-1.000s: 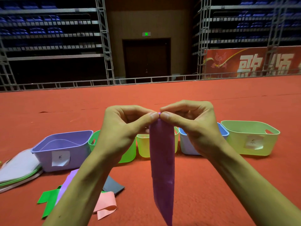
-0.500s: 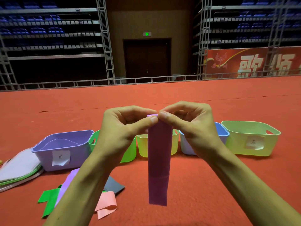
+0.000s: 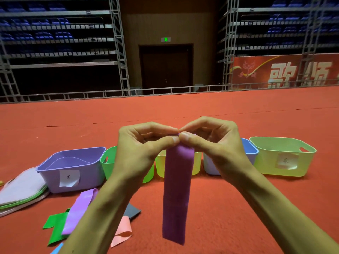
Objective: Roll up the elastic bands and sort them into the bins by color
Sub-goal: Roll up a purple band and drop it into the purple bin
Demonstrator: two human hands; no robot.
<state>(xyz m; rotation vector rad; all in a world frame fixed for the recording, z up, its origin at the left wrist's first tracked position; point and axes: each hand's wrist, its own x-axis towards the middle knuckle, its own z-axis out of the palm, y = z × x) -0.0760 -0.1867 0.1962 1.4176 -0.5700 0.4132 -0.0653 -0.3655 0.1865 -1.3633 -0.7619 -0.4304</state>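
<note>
A purple elastic band [image 3: 176, 191] hangs straight down in front of me, its top edge rolled between my fingers. My left hand [image 3: 141, 145] and my right hand [image 3: 216, 143] both pinch that top edge, thumbs touching at the middle. Behind them on the red floor stand a purple bin [image 3: 73, 167], a green bin [image 3: 108, 162], a yellow bin [image 3: 197, 164], a blue bin [image 3: 250, 153] and a light green bin [image 3: 282, 156]. Loose bands lie at lower left: light purple [image 3: 80, 208], green [image 3: 55, 226], pink [image 3: 122, 231] and grey [image 3: 134, 211].
A stack of flat lids or mats [image 3: 20, 191] lies left of the purple bin. A metal railing [image 3: 165, 91] bounds the far edge of the red floor [image 3: 238, 208], with dark stands and a door behind it.
The hanging part of the purple band has grown shorter as its top is rolled up between my fingers. Both hands stay in the same place.
</note>
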